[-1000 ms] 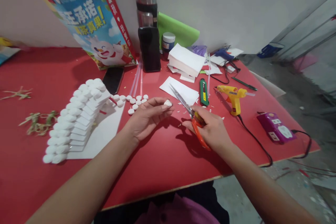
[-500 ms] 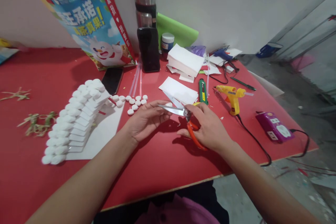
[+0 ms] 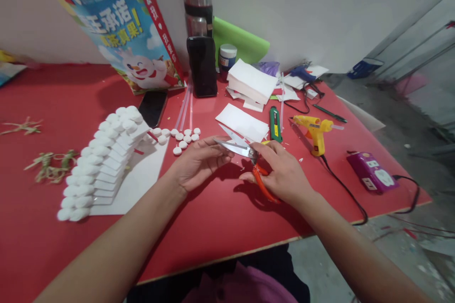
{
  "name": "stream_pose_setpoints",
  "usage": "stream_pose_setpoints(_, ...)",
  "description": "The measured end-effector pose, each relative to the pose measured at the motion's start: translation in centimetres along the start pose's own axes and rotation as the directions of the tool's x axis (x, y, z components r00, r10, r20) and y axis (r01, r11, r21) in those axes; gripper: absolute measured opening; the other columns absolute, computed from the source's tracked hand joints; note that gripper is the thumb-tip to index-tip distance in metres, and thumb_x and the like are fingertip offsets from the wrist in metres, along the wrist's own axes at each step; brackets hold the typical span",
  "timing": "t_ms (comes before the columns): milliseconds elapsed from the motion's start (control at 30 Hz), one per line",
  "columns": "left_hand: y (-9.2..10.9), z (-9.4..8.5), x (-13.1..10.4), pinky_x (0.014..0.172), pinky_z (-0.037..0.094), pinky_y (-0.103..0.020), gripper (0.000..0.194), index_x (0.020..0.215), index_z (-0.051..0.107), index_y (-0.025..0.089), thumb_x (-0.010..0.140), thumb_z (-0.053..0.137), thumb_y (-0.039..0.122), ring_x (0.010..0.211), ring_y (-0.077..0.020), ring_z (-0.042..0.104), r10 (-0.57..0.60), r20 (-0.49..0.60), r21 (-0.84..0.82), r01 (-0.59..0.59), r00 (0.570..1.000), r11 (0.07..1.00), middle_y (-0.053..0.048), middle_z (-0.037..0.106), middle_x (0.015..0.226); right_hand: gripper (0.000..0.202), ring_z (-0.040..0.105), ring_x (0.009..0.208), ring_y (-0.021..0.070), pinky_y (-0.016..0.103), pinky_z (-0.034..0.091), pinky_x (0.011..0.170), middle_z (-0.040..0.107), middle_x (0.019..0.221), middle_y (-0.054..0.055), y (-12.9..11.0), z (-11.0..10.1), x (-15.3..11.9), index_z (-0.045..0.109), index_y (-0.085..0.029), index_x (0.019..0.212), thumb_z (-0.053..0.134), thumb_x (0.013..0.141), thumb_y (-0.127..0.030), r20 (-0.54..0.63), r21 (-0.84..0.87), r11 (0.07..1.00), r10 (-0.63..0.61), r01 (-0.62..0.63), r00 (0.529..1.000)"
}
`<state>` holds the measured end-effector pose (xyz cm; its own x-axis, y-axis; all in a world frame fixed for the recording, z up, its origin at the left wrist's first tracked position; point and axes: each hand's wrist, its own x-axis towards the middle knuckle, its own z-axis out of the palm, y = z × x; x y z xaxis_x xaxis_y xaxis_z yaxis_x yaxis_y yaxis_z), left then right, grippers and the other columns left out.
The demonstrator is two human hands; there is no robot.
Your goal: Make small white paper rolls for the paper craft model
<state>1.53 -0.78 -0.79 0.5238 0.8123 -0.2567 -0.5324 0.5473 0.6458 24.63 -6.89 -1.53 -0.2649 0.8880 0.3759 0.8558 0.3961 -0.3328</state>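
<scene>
I note the right hand [image 3: 284, 170], clamped on scissors [image 3: 253, 153], has brought parted blades to the left hand [image 3: 201, 163], seemingly into cutting position; its fingers' hold I cannot discern.

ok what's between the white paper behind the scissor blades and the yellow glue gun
The green utility knife, with a translucent glue stick along its right side; the head view shows both.

Red table [image 3: 220, 227] against pale grey wall [image 3: 320, 14]
</scene>
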Motion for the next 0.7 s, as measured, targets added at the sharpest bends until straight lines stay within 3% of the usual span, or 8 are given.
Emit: stream_pose_setpoints(700, 0.04, -0.33, 0.06, 0.072, 0.061, -0.020, 0.016, 0.082, 0.079, 0.009, 0.070, 0.089, 0.009, 0.070, -0.0134, 0.073, -0.024, 0.008, 0.012, 0.024, 1.000, 1.000, -0.005, 0.073, 0.075, 0.062, 0.066, 0.076, 0.0236, 0.034, 0.053, 0.065, 0.070, 0.099, 0.014, 0.26, 0.35, -0.68, 0.072, -0.016, 0.124, 0.055, 0.101, -0.070, -0.064, -0.052, 0.997, -0.055, 0.051, 0.996)
